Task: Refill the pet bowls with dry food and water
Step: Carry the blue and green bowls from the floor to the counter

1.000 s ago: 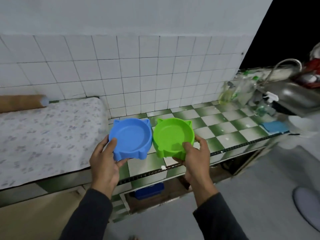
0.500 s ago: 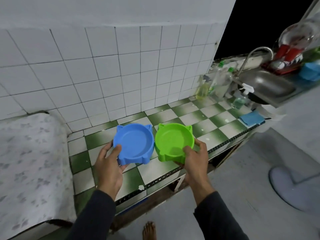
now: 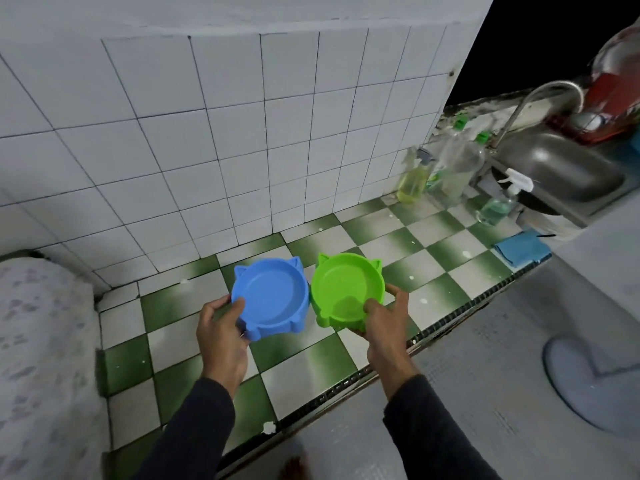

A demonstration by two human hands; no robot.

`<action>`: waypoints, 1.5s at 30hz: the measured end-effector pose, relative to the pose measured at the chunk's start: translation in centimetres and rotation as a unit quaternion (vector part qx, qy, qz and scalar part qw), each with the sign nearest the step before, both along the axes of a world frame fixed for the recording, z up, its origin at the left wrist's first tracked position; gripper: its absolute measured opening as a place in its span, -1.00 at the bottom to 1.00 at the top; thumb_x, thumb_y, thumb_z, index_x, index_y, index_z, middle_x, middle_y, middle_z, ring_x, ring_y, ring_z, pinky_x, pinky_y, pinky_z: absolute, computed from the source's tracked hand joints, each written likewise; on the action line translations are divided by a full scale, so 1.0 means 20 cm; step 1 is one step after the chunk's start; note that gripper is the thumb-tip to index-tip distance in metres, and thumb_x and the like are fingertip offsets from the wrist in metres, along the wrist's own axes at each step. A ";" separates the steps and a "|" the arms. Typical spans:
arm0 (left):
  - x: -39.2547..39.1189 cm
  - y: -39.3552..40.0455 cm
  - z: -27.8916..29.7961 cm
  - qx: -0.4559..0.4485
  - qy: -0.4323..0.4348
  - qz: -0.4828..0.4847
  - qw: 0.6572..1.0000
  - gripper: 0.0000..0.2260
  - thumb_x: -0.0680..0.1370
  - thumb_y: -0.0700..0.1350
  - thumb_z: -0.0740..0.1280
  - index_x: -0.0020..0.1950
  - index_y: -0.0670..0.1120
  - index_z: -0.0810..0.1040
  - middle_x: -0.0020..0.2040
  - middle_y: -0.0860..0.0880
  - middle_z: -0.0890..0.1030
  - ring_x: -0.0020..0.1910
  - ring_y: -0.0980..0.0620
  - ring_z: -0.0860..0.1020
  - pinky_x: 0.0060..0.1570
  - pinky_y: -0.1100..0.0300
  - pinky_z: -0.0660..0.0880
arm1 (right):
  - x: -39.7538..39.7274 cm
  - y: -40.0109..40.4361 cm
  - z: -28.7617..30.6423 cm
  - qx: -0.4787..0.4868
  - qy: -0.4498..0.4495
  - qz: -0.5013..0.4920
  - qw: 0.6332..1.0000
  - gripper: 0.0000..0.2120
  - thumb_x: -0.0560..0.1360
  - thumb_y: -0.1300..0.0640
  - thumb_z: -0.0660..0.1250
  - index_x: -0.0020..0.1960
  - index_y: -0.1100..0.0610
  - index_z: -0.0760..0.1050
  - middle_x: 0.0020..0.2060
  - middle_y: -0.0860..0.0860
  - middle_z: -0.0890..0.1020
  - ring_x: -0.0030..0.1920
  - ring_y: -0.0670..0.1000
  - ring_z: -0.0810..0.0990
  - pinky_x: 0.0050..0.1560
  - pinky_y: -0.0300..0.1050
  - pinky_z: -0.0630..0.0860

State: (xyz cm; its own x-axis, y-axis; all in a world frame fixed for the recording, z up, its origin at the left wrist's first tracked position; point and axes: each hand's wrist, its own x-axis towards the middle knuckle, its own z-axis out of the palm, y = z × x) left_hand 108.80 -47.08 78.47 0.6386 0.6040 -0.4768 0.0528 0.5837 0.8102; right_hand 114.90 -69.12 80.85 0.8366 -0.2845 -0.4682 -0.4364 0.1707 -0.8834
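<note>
Both pet bowls are empty: the blue bowl (image 3: 270,297) and the green bowl (image 3: 347,289) show only bare plastic inside, and they are held side by side, rims touching, over the green-and-white checked bench (image 3: 408,244). At the far right end of the bench stand a bottle of yellow liquid (image 3: 412,180), clear bottles with green caps (image 3: 459,164) and a spray bottle of pale green liquid (image 3: 496,207), next to the steel sink (image 3: 561,171) and a folded blue cloth (image 3: 522,250). Compared with half a second ago, the view has swung lower and closer to the bench, and the bowls sit nearer its front edge. The left hand (image 3: 221,332) grips the blue bowl at its near left rim, thumb inside; the right hand (image 3: 386,322) grips the green bowl at its near right rim, thumb over the edge.
</note>
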 end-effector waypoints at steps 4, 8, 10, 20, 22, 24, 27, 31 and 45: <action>0.08 0.00 -0.07 0.005 0.019 0.013 1.000 -0.94 0.63 -0.20 0.39 0.04 -0.06 0.57 0.05 -0.11 0.63 0.00 -0.17 0.55 -0.10 -0.05 0.48 | 0.12 0.00 -0.08 -0.008 0.008 0.030 0.999 -0.57 0.53 0.35 0.21 0.11 -0.20 0.38 0.05 -0.03 0.48 0.07 0.16 0.56 -0.19 0.28 0.68; 0.15 -0.01 -0.14 0.005 0.032 0.023 0.999 -0.94 0.64 -0.20 0.37 0.10 -0.08 0.56 0.14 -0.16 0.63 0.04 -0.17 0.57 -0.08 -0.04 0.53 | 0.23 -0.02 -0.15 -0.023 0.016 0.058 0.998 -0.55 0.50 0.34 0.20 0.04 -0.25 0.38 0.04 -0.03 0.50 0.07 0.15 0.57 -0.06 0.37 0.64; 0.19 -0.03 -0.18 0.009 0.039 0.029 0.999 -0.92 0.65 -0.20 0.36 0.13 -0.09 0.56 0.12 -0.13 0.64 0.01 -0.14 0.57 -0.07 -0.06 0.55 | 0.30 -0.03 -0.19 -0.025 0.020 0.071 0.997 -0.56 0.48 0.34 0.21 0.07 -0.21 0.39 0.04 -0.01 0.51 0.07 0.15 0.57 -0.06 0.39 0.63; 0.35 -0.21 -0.38 0.007 0.097 0.085 0.992 -0.84 0.66 -0.16 0.35 0.24 -0.10 0.54 0.24 -0.17 0.60 0.14 -0.22 0.61 0.14 -0.28 0.57 | 0.68 -0.15 -0.36 -0.031 0.062 0.178 0.982 -0.55 0.45 0.34 0.23 0.20 -0.12 0.38 0.10 0.06 0.53 0.08 0.17 0.58 -0.09 0.34 0.66; 0.38 -0.25 -0.42 0.001 0.109 0.105 0.988 -0.83 0.66 -0.15 0.35 0.25 -0.09 0.54 0.23 -0.16 0.60 0.14 -0.19 0.60 0.13 -0.24 0.58 | 0.75 -0.16 -0.39 -0.043 0.068 0.206 0.975 -0.53 0.46 0.34 0.23 0.23 -0.12 0.36 0.11 0.06 0.52 0.10 0.17 0.57 -0.06 0.36 0.64; 0.40 -0.27 -0.45 -0.002 0.117 0.124 0.985 -0.85 0.66 -0.17 0.34 0.24 -0.08 0.55 0.17 -0.12 0.59 0.11 -0.16 0.57 0.17 -0.24 0.57 | 0.80 -0.17 -0.43 -0.045 0.071 0.230 0.970 -0.52 0.46 0.36 0.23 0.23 -0.13 0.34 0.12 0.07 0.51 0.10 0.17 0.56 -0.04 0.36 0.64; 0.42 -0.31 -0.50 -0.002 0.134 0.138 0.981 -0.87 0.67 -0.17 0.34 0.22 -0.07 0.56 0.09 -0.11 0.58 0.06 -0.17 0.52 0.09 -0.17 0.53 | 0.87 -0.18 -0.48 -0.047 0.073 0.265 0.960 -0.49 0.46 0.39 0.24 0.23 -0.12 0.32 0.14 0.08 0.48 0.11 0.16 0.55 -0.01 0.34 0.64; 0.44 -0.33 -0.57 0.006 0.149 0.138 0.979 -0.87 0.66 -0.18 0.34 0.19 -0.03 0.56 0.00 -0.11 0.58 0.03 -0.20 0.51 0.07 -0.22 0.54 | 0.94 -0.19 -0.56 -0.063 0.085 0.298 0.949 -0.45 0.46 0.40 0.30 0.28 -0.10 0.31 0.19 0.07 0.47 0.14 0.18 0.55 0.01 0.32 0.64; 0.49 -0.29 -0.67 0.044 0.212 0.104 0.971 -0.83 0.61 -0.14 0.40 0.17 0.04 0.57 0.19 -0.05 0.59 0.13 -0.10 0.61 -0.04 -0.06 0.71 | 1.04 -0.16 -0.69 -0.111 0.095 0.345 0.927 -0.51 0.52 0.36 0.32 0.35 0.03 0.26 0.10 0.00 0.48 0.14 0.15 0.55 0.13 0.28 0.60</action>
State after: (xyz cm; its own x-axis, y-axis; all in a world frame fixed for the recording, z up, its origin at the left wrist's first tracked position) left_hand 118.69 -52.79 65.04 0.2568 0.7494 -0.6103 0.2805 0.5465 0.7891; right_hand 135.74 -72.36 67.13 0.7635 0.1798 -0.6202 -0.5263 -0.3834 -0.7590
